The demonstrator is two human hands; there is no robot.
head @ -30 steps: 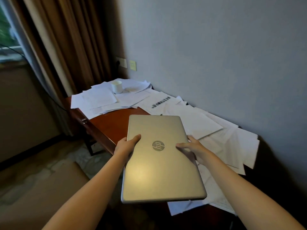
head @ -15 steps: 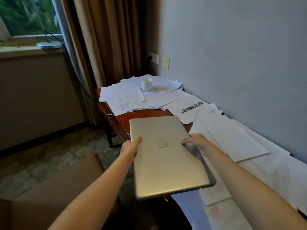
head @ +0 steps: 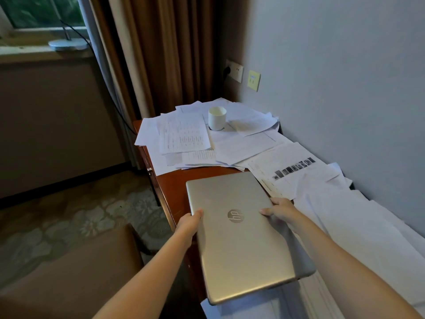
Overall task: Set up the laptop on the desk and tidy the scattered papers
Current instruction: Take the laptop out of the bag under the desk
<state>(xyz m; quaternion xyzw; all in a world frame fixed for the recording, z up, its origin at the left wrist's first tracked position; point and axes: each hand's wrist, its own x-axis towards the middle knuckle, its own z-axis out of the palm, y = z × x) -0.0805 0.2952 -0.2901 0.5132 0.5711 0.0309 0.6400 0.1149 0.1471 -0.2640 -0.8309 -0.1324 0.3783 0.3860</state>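
Over the desk's point(head: 174, 187) front edge: closed laptop point(head: 241, 238), lid up, held between both hands. Left hand point(head: 189, 223) grips its left edge, thumb on the lid. Right hand point(head: 281, 209) grips the right edge likewise, fingers beneath. Bare wood shows only by the laptop's far end. Papers point(head: 184, 137) crowd beyond and along the wall side, a cup point(head: 217, 118) standing on the far heap. Lid pale gold, round logo centred.

laptop point(head: 239, 229): closed lid, brushed pale-gold metal look, satin sheen, smooth. tabletop point(head: 177, 187): reddish-brown wood, polished, glossy. papers point(head: 184, 134): thin white sheets, matt, some creased. cup point(head: 217, 118): white, smooth, matt. curtain point(head: 165, 49): brown cloth, hanging in soft folds. wall point(head: 345, 65): matt, faintly textured.
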